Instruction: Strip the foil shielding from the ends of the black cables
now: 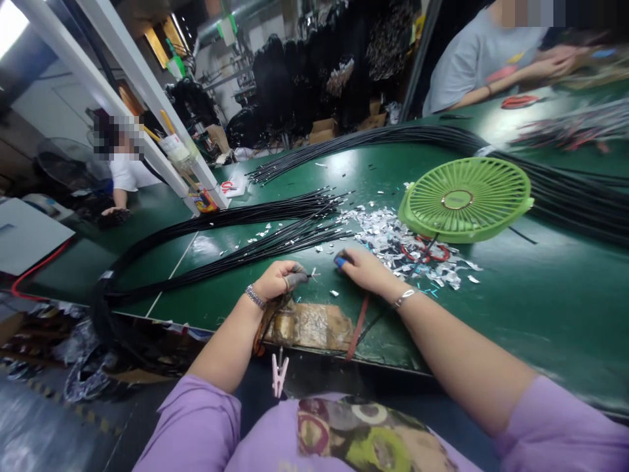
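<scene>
My left hand (285, 278), in grey finger covers, is closed on a black cable whose stripped end (315, 275) shows thin pale wires fanning out to the right. Just across a small gap, my right hand (361, 267) has its fingers curled together, a blue cover on one of them. Whatever its fingertips pinch, if anything, is hidden. Behind both hands lies a bundle of black cables (275, 246) with cut ends pointing right. White and silver scraps (378, 229) are heaped beyond my right hand. Below my left hand sits a tape-covered board (319, 326) at the table edge.
A green fan (459, 196) stands over the scraps, near red-handled scissors (437, 249). Another long cable bundle (368, 137) crosses the back of the green table (496, 308). A white post (152, 105) rises at left. Co-workers sit at far left and across at right.
</scene>
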The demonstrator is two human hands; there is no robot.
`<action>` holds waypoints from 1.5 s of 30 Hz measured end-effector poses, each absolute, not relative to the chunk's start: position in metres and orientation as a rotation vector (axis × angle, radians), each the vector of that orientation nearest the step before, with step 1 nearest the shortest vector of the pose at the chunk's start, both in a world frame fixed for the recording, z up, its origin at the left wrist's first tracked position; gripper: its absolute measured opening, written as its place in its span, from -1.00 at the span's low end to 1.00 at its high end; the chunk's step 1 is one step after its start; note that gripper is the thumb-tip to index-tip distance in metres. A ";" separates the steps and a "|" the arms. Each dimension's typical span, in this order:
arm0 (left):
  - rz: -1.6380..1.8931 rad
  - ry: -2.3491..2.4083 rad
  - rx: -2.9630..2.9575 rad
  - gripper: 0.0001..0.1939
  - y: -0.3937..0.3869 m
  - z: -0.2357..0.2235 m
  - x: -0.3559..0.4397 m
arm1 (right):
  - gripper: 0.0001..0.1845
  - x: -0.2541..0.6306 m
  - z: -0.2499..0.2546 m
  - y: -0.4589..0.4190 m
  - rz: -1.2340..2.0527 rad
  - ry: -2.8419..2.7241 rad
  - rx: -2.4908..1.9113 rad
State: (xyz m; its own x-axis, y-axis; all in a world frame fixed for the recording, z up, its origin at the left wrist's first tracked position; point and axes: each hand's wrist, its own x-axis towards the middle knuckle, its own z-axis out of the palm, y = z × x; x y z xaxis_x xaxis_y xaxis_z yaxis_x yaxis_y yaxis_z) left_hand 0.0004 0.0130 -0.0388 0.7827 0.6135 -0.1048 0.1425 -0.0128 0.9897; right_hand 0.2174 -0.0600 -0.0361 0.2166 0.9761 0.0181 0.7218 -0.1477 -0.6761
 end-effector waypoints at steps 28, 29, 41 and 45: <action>0.709 1.125 1.244 -0.38 -0.170 -0.076 -0.140 | -0.66 0.155 -0.007 -0.142 1.079 -1.939 -1.479; 0.712 1.111 1.242 -0.38 -0.170 -0.077 -0.139 | -0.59 0.143 -0.008 -0.156 1.332 -1.966 -1.358; 0.746 0.999 1.209 -0.44 -0.169 -0.087 -0.128 | -0.37 0.061 -0.078 -0.175 1.494 -1.191 -1.328; 0.732 0.966 1.205 -0.44 -0.168 -0.090 -0.122 | -0.37 0.057 -0.082 -0.177 1.393 -1.125 -1.334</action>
State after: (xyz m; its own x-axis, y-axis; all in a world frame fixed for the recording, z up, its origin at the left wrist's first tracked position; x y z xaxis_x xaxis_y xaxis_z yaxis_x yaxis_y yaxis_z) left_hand -0.1225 -0.1680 -0.0902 0.4280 0.8775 -0.2163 0.0296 0.2256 0.9738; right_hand 0.0570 -0.1766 -0.0821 -0.0380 0.9781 -0.2045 -0.0060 -0.2049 -0.9788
